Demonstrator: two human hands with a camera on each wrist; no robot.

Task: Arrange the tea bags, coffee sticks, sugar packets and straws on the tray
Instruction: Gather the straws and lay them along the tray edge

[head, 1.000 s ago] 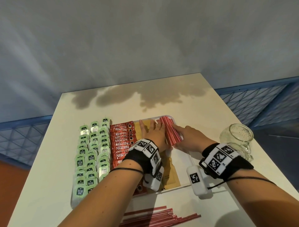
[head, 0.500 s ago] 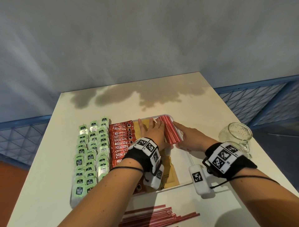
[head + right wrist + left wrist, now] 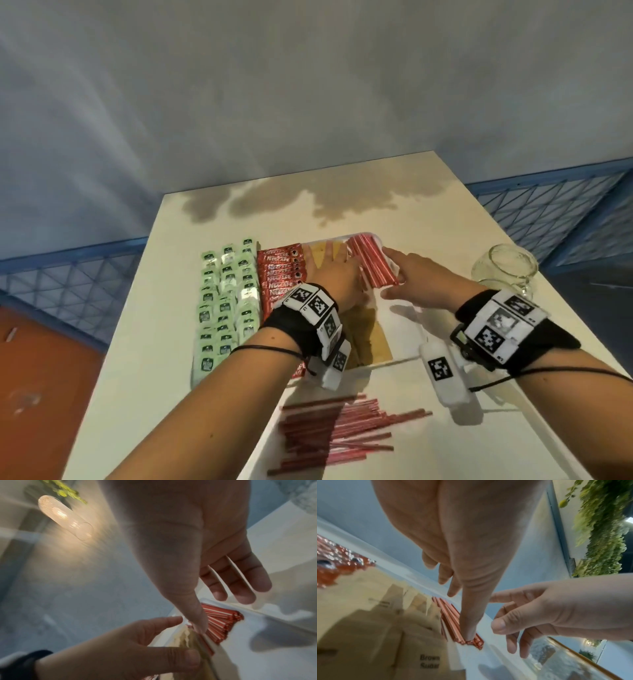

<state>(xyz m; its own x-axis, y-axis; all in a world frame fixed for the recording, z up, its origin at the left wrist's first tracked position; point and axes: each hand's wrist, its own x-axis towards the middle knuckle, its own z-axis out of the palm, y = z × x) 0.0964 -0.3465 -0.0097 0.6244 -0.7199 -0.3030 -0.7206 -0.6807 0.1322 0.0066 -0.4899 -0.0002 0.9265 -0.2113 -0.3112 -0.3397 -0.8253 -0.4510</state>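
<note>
On the white tray lie rows of green tea bags, red coffee sticks, brown sugar packets and a bundle of red straws at its far right. My left hand lies flat on the sugar packets against the bundle's left side. Its thumb touches the near ends of the straws. My right hand hovers just right of the bundle, fingers loosely straight and holding nothing. More red straws lie loose on the table in front of the tray.
A clear glass jar stands on the table to the right of my right hand. The white table runs on beyond the tray to its far edge. Blue mesh railing shows on both sides below the table.
My right hand has lifted slightly off the right side of the straw bundle. My left hand has stayed flat beside the bundle.
</note>
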